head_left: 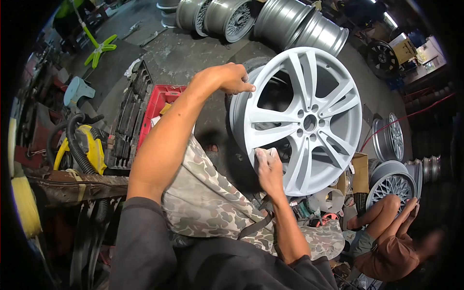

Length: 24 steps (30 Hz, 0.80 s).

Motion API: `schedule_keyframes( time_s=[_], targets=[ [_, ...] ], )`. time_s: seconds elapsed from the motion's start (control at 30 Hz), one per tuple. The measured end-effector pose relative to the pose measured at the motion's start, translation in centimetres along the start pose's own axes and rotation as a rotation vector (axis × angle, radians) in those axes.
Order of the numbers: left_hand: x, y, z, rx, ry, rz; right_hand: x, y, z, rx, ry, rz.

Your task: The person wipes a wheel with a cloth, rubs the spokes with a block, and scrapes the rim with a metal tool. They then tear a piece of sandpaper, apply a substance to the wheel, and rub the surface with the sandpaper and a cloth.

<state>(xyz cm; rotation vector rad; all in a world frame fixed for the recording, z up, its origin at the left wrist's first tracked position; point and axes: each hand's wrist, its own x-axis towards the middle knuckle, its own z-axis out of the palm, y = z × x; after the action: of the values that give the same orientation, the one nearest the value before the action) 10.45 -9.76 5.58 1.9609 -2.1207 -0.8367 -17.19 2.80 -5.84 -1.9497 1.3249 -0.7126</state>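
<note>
A large alloy wheel (270, 116) with a matte pale grey finish stands tilted in front of me, its spoked face turned up toward the camera. My left hand (234, 79) is curled at the upper left of its outer lip, one fingertip resting on the edge and the other fingers partly hidden. Lower on the same lip, my right hand (269, 169) grips the edge, its fingers closed and dusted with white powder. Whether a small piece of something sits under those fingertips cannot be made out.
Several bare metal wheels (282, 21) lie along the back. A red crate (154, 108) and a yellow machine with a hose (92, 145) are at left. More wheels (391, 181) and a cardboard box (360, 173) stand at right. Another person (386, 251) crouches at lower right.
</note>
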Motion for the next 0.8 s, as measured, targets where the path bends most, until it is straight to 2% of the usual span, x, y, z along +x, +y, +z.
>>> schedule_keyframes(
  time_s=[0.07, 0.1, 0.17, 0.2, 0.3, 0.37, 0.4, 0.57, 0.6, 0.63, 0.7, 0.8],
  targets=[
    [-0.4, 0.0, 0.1, -0.013, 0.019, -0.007, -0.6, 1.0, -2.2, 0.356, -0.138, 0.048],
    [-0.5, -0.1, 0.1, -0.016, 0.016, -0.009, -0.9, 1.6, -3.1, 0.351, -0.180, 0.146],
    [-0.8, -0.4, 0.0, 0.009, 0.036, 0.009, -0.7, 2.1, -3.3, 0.159, 0.050, 0.086],
    [-0.7, -0.6, 0.1, 0.013, 0.035, 0.013, -0.4, 4.4, -1.8, 0.059, 0.116, 0.064],
    [-0.7, -0.9, -0.1, 0.013, 0.034, -0.005, 0.6, 5.0, 1.9, -0.103, 0.063, -0.050],
    [-1.1, -0.7, -0.2, 0.010, 0.011, -0.007, 1.3, 2.4, 1.6, -0.053, 0.028, -0.022],
    [-1.2, -0.9, 0.1, 0.020, 0.060, 0.016, 1.4, 1.9, 1.3, -0.012, 0.000, -0.001],
    [-0.2, -0.3, 0.5, 0.025, 0.011, -0.002, 0.9, 1.7, -0.9, 0.268, -0.144, 0.038],
    [0.0, 0.0, 0.4, 0.032, 0.005, -0.011, 0.9, 1.8, -1.9, 0.344, -0.212, 0.122],
    [0.0, 0.4, 0.2, 0.038, 0.006, -0.011, 0.6, 2.4, -2.3, 0.349, -0.210, 0.120],
    [-0.3, 1.0, 0.2, 0.026, 0.007, -0.018, 0.0, 2.7, -2.9, 0.487, -0.181, 0.224],
    [0.0, 0.2, 0.0, 0.014, -0.006, -0.012, 0.1, 2.4, -3.8, 0.196, 0.074, 0.017]
  ],
)
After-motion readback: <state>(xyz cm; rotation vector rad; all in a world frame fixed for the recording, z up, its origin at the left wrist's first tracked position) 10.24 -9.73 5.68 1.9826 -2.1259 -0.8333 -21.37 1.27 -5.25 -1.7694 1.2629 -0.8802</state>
